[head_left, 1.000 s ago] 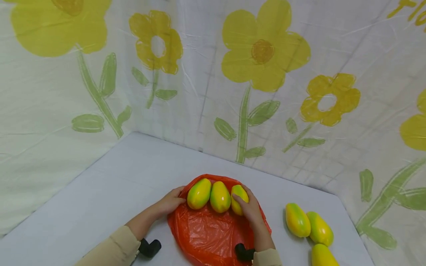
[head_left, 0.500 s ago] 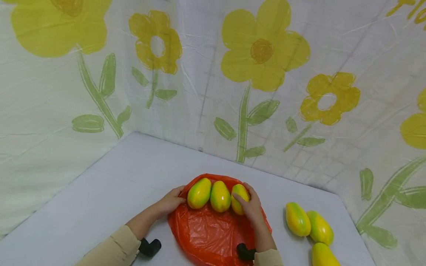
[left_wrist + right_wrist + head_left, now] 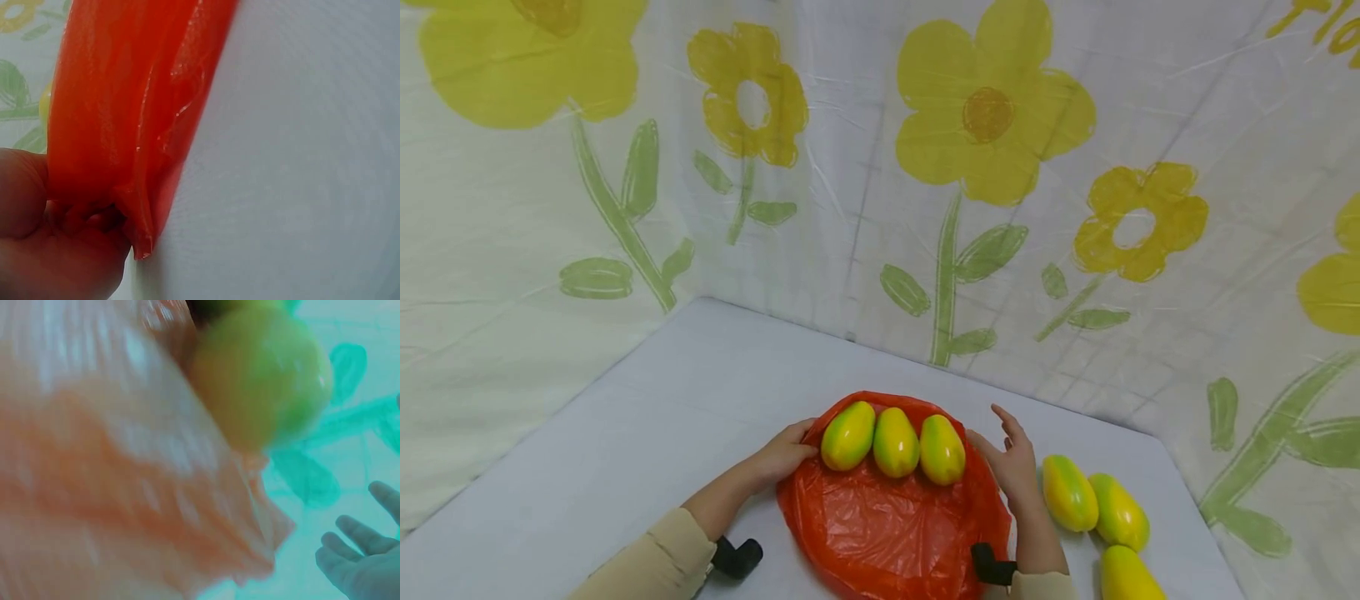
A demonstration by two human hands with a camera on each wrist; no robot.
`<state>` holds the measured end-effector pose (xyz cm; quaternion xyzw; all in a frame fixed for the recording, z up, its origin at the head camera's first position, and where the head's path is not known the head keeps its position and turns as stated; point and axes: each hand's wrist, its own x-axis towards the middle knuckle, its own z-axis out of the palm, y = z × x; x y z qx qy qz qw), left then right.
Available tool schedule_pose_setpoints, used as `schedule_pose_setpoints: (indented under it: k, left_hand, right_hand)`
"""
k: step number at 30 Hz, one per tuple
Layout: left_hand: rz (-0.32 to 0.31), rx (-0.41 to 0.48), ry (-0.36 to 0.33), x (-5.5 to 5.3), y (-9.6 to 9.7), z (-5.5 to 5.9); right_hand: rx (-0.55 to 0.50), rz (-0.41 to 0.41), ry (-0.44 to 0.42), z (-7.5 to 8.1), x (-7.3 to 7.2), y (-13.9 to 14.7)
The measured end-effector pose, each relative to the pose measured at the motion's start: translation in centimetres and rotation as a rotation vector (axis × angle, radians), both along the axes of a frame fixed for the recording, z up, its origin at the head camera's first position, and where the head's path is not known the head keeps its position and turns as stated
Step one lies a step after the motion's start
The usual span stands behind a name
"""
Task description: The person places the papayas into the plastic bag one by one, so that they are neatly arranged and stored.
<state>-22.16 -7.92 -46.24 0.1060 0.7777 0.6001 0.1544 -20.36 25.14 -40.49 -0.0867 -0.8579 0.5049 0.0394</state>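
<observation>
A red plastic bag point(image 3: 880, 533) lies spread with its mouth open on the table. Three yellow-green papayas point(image 3: 896, 442) sit in a row along its far side. My left hand point(image 3: 778, 457) grips the bag's left rim; in the left wrist view, thumb and fingers of that hand point(image 3: 69, 256) pinch the red film point(image 3: 119, 112). Just off the bag's right rim, my right hand point(image 3: 1015, 467) is spread and holds nothing. The right wrist view has those straight fingers point(image 3: 359, 534) apart from the nearest papaya point(image 3: 262, 381) and the crumpled bag point(image 3: 112, 487).
Three more papayas point(image 3: 1070, 493) lie on the white table point(image 3: 715, 367) to the right of the right hand, one cut off by the frame's bottom. A curtain point(image 3: 850, 208) printed with yellow flowers stands behind the table. Black wrist mounts point(image 3: 737, 560) jut inward from both wrists.
My right hand has let go of the rightmost papaya and moved right, off the bag. That papaya stays beside the other two. The left hand keeps its grip on the rim.
</observation>
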Motion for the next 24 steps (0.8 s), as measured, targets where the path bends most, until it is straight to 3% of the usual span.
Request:
schedule_pose_setpoints:
  k: [6,14,24]
  left_hand:
    - [-0.009,0.02,-0.007,0.0,-0.1,0.0]
    - [0.004,0.012,-0.013,0.0,0.0,-0.1]
    - [-0.003,0.016,-0.016,0.1,0.0,0.2]
  right_hand:
    - [-0.03,-0.047,0.04,0.8,0.3,2.6]
    - [-0.009,-0.138,-0.006,1.9,1.4,6.0]
    - [0.03,-0.295,-0.048,0.4,1.9,8.9]
